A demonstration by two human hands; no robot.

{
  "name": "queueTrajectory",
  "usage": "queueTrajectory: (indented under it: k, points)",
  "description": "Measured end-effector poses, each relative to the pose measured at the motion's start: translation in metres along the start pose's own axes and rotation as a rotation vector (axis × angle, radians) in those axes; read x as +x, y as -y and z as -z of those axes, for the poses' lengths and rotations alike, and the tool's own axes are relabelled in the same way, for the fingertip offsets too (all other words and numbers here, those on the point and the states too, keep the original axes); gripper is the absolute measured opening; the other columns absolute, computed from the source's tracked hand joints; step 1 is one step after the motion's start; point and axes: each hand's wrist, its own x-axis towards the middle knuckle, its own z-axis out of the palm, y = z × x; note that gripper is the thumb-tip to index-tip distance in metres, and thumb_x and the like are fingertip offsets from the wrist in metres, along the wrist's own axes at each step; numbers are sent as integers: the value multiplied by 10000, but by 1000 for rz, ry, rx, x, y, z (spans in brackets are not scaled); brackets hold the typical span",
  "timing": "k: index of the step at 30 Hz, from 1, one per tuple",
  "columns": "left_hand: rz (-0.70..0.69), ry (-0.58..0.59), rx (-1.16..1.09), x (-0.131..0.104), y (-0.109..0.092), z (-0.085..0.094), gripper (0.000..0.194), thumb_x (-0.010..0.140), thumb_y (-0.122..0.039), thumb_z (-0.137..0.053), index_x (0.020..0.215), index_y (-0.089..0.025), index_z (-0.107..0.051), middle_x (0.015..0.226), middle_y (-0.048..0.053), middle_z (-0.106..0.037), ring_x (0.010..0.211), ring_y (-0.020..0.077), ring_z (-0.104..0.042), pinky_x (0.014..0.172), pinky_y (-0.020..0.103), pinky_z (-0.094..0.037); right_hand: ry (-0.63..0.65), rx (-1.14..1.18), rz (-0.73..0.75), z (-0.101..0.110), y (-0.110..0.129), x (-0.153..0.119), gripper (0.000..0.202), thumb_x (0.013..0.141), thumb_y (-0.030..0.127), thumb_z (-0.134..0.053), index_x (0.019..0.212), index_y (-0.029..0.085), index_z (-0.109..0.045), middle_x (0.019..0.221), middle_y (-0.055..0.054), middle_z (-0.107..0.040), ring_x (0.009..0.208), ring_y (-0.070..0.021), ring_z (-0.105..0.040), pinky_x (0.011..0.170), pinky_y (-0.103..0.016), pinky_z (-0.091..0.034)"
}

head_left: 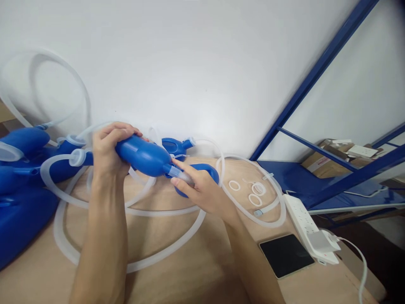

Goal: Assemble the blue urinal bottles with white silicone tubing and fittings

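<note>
My left hand [109,145] is wrapped round the far-left end of a blue plastic bottle [144,156], holding it tilted above the table. A short spout at its lower right end meets a translucent hose [180,174]. Around that hose end are the fingers of my right hand [202,190], closed near the joint. Part of the hose is hidden by the right hand. Beneath and behind my hands lie another blue bottle with a handle opening [174,145] and a blue curved piece [209,169], partly covered by the right hand.
Several blue bottles [28,177] with hoses crowd the left side. Hose loops [171,255] spread over the brown tabletop [196,278]. White rings [234,185], a dark-screened tablet [286,255] and a white power strip [303,223] lie right. A blue metal shelf [322,145] stands beyond.
</note>
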Motion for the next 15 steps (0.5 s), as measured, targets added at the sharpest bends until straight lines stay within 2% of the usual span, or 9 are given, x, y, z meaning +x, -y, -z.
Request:
queueTrajectory:
  k: [4,7,10,12,15]
  points:
    - [-249,-41,106,-21,-23,-13,59,678,-210,-704,635,-247,-721,641,-6,-655,613,200,-634,649,432,-571,-273,-228,107,-3,11,-4,335,1060,348,-548,1314,186,-694,1138,-82,-792,910,-207,-718,834,-304,-527]
    - [-366,-63,266,-33,-28,-24,100,746,-220,-691,668,-262,-739,679,-4,-693,689,227,-651,733,442,-566,-402,-349,116,-6,15,-6,351,1024,256,-519,1318,181,-696,1169,-98,-800,935,-218,-734,820,-315,-542]
    - [-466,-97,359,-39,-27,-29,134,779,-203,-663,677,-243,-741,691,-10,-715,713,219,-664,775,425,-549,-403,-271,62,-5,15,-7,415,958,249,-600,1361,192,-676,1063,-67,-817,809,-195,-735,778,-318,-573]
    - [-455,-86,391,-39,-25,-29,133,815,-223,-675,699,-239,-739,716,-13,-726,736,217,-677,791,427,-548,-378,-134,30,-1,13,-8,450,914,312,-716,1349,200,-685,1058,-56,-818,799,-188,-743,760,-309,-593]
    - [-389,-50,371,-35,-21,-26,113,851,-280,-715,742,-249,-719,748,-14,-730,768,228,-705,794,431,-555,-380,-2,41,8,6,-9,536,830,441,-864,1304,225,-737,1144,-64,-812,903,-209,-754,755,-297,-605]
